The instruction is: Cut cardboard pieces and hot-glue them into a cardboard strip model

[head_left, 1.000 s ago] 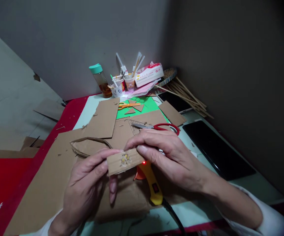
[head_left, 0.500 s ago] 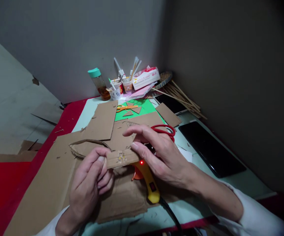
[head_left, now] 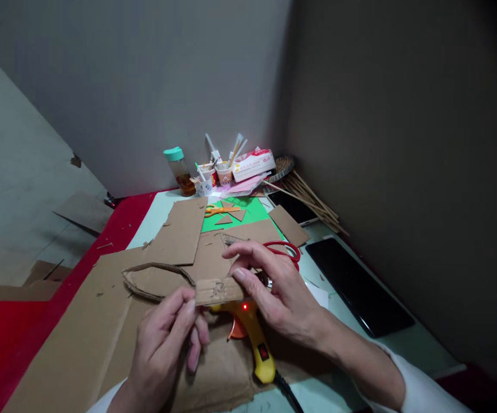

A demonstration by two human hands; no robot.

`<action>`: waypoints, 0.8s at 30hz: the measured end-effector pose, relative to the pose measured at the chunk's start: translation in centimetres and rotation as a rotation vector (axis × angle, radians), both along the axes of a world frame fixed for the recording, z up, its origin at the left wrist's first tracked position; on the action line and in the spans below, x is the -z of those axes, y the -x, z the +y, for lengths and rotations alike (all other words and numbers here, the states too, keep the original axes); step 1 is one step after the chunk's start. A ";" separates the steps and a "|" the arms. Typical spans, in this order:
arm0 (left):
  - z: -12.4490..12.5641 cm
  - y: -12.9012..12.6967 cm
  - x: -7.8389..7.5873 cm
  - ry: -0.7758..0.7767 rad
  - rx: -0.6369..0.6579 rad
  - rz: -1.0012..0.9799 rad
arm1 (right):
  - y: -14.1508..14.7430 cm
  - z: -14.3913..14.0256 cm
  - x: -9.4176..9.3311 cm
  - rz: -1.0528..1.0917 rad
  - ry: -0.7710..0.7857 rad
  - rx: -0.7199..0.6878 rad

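A small cardboard strip (head_left: 219, 290) with a blob of dried glue on its face is held between both hands above the table. My left hand (head_left: 164, 350) pinches its left end with thumb and forefinger. My right hand (head_left: 277, 291) grips its right end, fingers arched over the top. A curved cardboard band (head_left: 156, 269) runs off the strip's left end and lies on the sheets. Right under the strip lies a yellow glue gun (head_left: 252, 339) with its red light on.
Large cardboard sheets (head_left: 80, 338) cover the table. Red-handled scissors (head_left: 283, 248) lie behind my right hand, orange scissors (head_left: 218, 210) on green paper (head_left: 254, 211). A bottle (head_left: 180, 170), cups and a box stand at the back, sticks (head_left: 312, 201) and two dark screens (head_left: 355, 289) on the right.
The view has tilted up, so everything sits lower in frame. Both hands kept their hold on the strip; my left fingers shifted their pinch on its end.
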State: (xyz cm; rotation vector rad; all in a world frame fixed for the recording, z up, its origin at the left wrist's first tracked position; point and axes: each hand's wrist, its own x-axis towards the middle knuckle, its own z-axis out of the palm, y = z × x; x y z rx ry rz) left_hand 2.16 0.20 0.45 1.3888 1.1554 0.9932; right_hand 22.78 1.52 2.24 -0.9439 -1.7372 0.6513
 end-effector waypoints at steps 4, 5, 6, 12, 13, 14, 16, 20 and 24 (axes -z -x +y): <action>0.5 0.4 0.6 -0.368 0.043 0.254 | 0.1 -0.1 0.2 0.021 0.096 0.022; 0.8 0.4 0.6 -0.443 0.054 0.291 | 0.2 -0.1 0.3 0.028 0.123 0.036; 0.9 0.4 0.6 -0.497 0.059 0.313 | 0.2 -0.1 0.4 0.034 0.147 0.049; 1.3 -0.4 0.1 -0.559 0.106 0.354 | -0.1 -0.1 0.8 0.057 0.224 0.072; 1.3 -0.5 0.1 -0.560 0.123 0.355 | -0.2 0.0 0.9 0.068 0.238 0.073; 1.4 -0.7 0.2 -0.560 0.137 0.354 | -0.3 0.1 1.0 0.077 0.254 0.070; 1.5 -0.8 0.4 -0.559 0.151 0.343 | -0.5 0.3 1.2 0.095 0.279 0.060; 1.5 -0.5 0.9 -0.558 0.183 0.307 | -0.8 0.8 1.4 0.142 0.269 0.069; 1.2 -0.1 1.6 -0.611 0.199 0.247 | -1.0 1.0 0.9 0.150 0.260 0.103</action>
